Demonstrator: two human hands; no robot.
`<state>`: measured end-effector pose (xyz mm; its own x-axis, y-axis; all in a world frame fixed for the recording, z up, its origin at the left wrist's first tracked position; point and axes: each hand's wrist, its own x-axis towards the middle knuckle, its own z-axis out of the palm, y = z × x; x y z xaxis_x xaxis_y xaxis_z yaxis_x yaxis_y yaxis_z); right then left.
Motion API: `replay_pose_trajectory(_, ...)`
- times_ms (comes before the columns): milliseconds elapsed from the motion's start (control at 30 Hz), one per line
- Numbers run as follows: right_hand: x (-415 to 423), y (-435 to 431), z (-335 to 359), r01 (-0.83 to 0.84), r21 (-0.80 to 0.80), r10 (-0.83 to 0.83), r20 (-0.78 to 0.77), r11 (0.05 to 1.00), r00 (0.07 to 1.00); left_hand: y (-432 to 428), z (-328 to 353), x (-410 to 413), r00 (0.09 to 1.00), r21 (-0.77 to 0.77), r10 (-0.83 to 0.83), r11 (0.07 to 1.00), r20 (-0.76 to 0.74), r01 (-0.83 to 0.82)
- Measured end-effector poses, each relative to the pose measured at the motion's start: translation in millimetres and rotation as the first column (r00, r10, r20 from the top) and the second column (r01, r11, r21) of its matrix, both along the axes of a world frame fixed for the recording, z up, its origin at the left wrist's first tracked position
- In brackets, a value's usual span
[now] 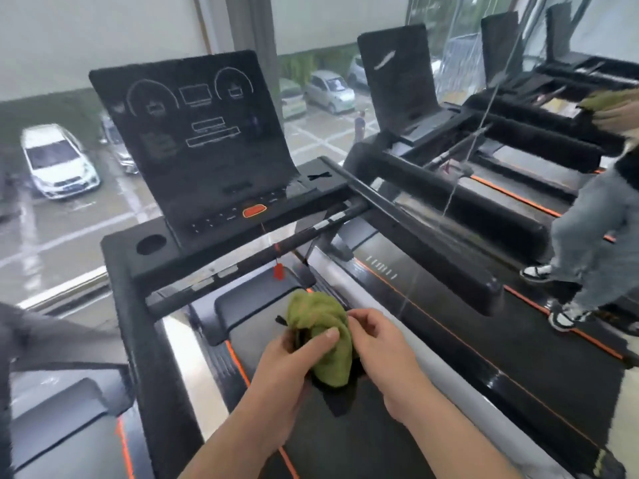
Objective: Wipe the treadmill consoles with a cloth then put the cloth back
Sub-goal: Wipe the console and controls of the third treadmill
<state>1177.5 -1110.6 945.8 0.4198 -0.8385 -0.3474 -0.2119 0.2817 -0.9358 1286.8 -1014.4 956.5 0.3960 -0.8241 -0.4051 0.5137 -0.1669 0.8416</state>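
Observation:
A bunched green cloth (323,335) hangs between both hands above the treadmill belt (349,440), well below the console. My left hand (294,361) grips it from the left, thumb pressed over the fabric. My right hand (380,344) pinches its right edge with curled fingers. The black console (204,133) of this treadmill stands tilted ahead, with white dial outlines on its screen and an orange button (254,211) on the ledge below. A second treadmill console (397,74) rises to the right.
A cup holder (151,244) sits at the console's left. A red safety tag (278,271) dangles under the front handlebar. A long black side rail (415,226) runs along the right. A mirror on the right reflects a person in jeans (594,223). Windows ahead overlook parked cars.

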Motion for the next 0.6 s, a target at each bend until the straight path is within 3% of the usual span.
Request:
replay_pose_trajectory(233, 94, -100, -1, -0.272, -0.106, 0.279, 0.053, 0.956, 0.959, -95, 4, 67, 0.963, -0.001, 0.259, 0.966, -0.073, -0.26)
replay_pose_trajectory(333, 144, -159, -3, -0.36, -0.287, 0.349, -0.089, 0.888, 0.933, -153, -1, 110, 0.943, -0.02, 0.311, 0.949, -0.116, -0.315)
replay_pose_trajectory(467, 215, -247, 8, -0.415, -0.502, 0.35, -0.224, 0.759, 0.91, -231, 7, 180, 0.918, -0.04, 0.395, 0.917, -0.034, -0.396)
replay_pose_trajectory(600, 268, -305, 30, -0.48, -0.429, 0.452, -0.172, 0.765, 0.875, -280, 22, 232, 0.9, 0.001, 0.432, 0.902, -0.062, -0.433)
